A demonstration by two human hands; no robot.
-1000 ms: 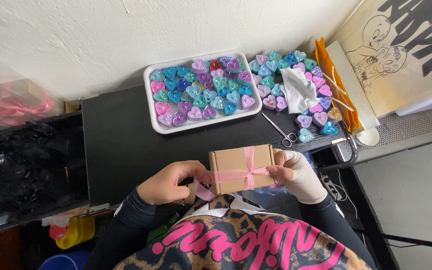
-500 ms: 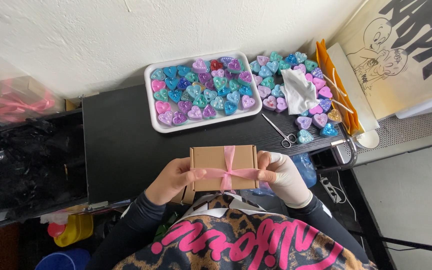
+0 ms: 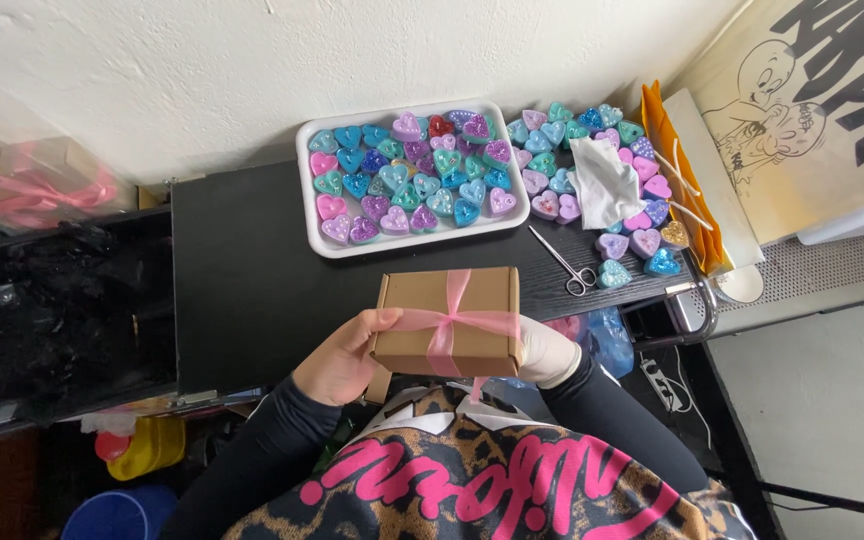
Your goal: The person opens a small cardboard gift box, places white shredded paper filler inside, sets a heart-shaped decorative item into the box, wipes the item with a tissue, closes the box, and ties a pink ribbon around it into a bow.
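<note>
A: Where is the small brown cardboard box [image 3: 447, 318] tied with a pink ribbon [image 3: 449, 322]?

B: It is held up over the near edge of the black tabletop [image 3: 252, 270], close to the person's chest, with the bow facing the camera. The left hand [image 3: 344, 358] grips its left end, thumb laid on the lid. The right hand [image 3: 546, 352], in a pale glove, clasps the right end from below.

A: So both hands are closed on the box?

B: Yes, each wraps one end of it.

A: What lies beyond it?

B: A white rectangular tray [image 3: 404, 177] filled with glittery heart-shaped pieces in teal, purple and pink. More loose hearts [image 3: 642, 240] sit to its right, partly under a crumpled white glove [image 3: 603, 183]. Small silver scissors [image 3: 562, 262] lie on the tabletop between the tray and those hearts.
</note>
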